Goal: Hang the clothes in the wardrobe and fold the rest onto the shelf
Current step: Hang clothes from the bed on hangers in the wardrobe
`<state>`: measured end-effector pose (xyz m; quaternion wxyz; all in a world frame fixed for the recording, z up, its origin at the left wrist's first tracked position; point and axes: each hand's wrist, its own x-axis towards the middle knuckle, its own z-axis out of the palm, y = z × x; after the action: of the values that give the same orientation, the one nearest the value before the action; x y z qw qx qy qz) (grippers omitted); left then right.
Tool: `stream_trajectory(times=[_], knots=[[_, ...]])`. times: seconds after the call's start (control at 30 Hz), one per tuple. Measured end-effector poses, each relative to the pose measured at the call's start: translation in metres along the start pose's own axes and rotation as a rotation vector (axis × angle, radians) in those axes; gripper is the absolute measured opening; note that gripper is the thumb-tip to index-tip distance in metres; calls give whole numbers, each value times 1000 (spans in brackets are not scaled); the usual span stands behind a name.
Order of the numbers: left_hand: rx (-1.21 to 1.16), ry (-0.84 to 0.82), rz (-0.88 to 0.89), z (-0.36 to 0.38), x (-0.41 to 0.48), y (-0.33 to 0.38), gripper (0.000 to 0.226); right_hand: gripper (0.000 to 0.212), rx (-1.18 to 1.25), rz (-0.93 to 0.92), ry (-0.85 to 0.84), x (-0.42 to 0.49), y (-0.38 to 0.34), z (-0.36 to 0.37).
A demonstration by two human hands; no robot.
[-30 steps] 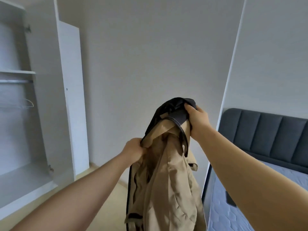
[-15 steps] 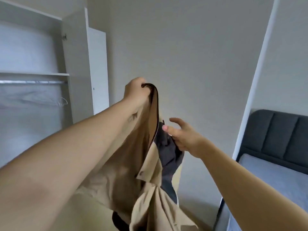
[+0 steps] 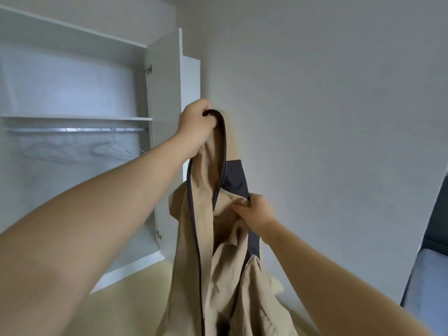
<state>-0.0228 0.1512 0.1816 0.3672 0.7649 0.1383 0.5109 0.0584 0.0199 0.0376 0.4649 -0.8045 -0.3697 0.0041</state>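
Note:
A beige jacket (image 3: 225,275) with dark grey trim and lining hangs in the air in front of the wall. My left hand (image 3: 197,124) is raised and grips the top of the jacket's dark-edged collar. Lower and to the right, my right hand (image 3: 254,212) pinches a fold of beige cloth near the dark panel. The open white wardrobe (image 3: 164,98) stands at the left, with a shelf (image 3: 77,118) above a metal rail (image 3: 80,129) that carries several empty wire hangers (image 3: 72,151).
The wardrobe's open door (image 3: 190,78) stands against the plain wall just behind the jacket. A bed with a dark headboard (image 3: 436,219) and grey mattress (image 3: 426,287) shows at the right edge. Pale yellow floor (image 3: 131,301) lies below.
My right hand, which had its fingers spread near the dark lining, has closed on a fold of beige cloth. The view has turned left, bringing more of the wardrobe into sight.

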Motion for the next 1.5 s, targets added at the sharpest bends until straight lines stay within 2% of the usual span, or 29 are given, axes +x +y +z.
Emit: stream_trajectory(times=[0.03, 0.1, 0.17, 0.2, 0.23, 0.33, 0.4, 0.47, 0.53, 0.6, 0.67, 0.7, 0.77, 0.87, 0.97, 1.03, 1.1, 1.13, 1.23, 1.27, 1.37, 1.5], knots=[[67, 11, 22, -13, 6, -14, 25, 23, 43, 13, 43, 7, -6, 5], [220, 55, 34, -41, 18, -43, 26, 18, 261, 47, 117, 27, -18, 16], [387, 52, -44, -63, 24, -70, 5, 14, 424, 29, 177, 42, -39, 24], [466, 28, -74, -70, 24, -81, 17, 14, 475, 4, 197, 49, -51, 27], [531, -50, -83, -74, 23, -91, 40, 16, 502, -32, 203, 56, -63, 31], [492, -359, 136, -75, 15, -112, 109, 19, 533, -102, 136, 77, -96, 48], [301, -468, 151, -73, 10, -124, 119, 26, 564, -100, 48, 84, -110, 62], [62, -466, 34, -74, 6, -137, 114, 30, 594, -101, -38, 88, -118, 78], [-77, -489, -80, -74, 2, -151, 113, 32, 611, -96, -106, 90, -122, 91], [-136, -578, -133, -74, 0, -159, 86, 36, 619, -67, -151, 95, -124, 98], [-134, -622, -205, -74, 0, -160, 43, 38, 592, -65, -170, 100, -123, 103], [-111, -583, -245, -74, 1, -159, 28, 38, 586, -75, -170, 102, -121, 106], [-53, -410, -299, -76, 10, -159, 16, 34, 589, -103, -156, 107, -113, 111], [-65, -140, -341, -78, 28, -157, 16, 28, 607, -103, -128, 107, -98, 120], [-245, 67, -409, -77, 47, -153, 16, 55, 700, -104, -230, 102, -83, 135], [-343, 148, -433, -80, 62, -148, 13, 59, 539, -191, -280, 100, -76, 149], [-418, 153, -424, -85, 75, -142, 13, 64, 299, -199, -303, 103, -65, 160], [-457, 134, -403, -88, 80, -139, 15, 60, 255, -157, -317, 107, -60, 162], [-535, 98, -317, -103, 90, -133, 22, 25, 260, -50, -353, 124, -48, 162], [-524, 93, -312, -107, 92, -134, 19, 26, 249, -44, -342, 130, -47, 159], [-400, 111, -368, -118, 94, -141, 8, 29, 378, -12, -328, 151, -44, 159], [-152, 160, -445, -131, 94, -160, 28, 29, 593, 55, -343, 169, -46, 161]])
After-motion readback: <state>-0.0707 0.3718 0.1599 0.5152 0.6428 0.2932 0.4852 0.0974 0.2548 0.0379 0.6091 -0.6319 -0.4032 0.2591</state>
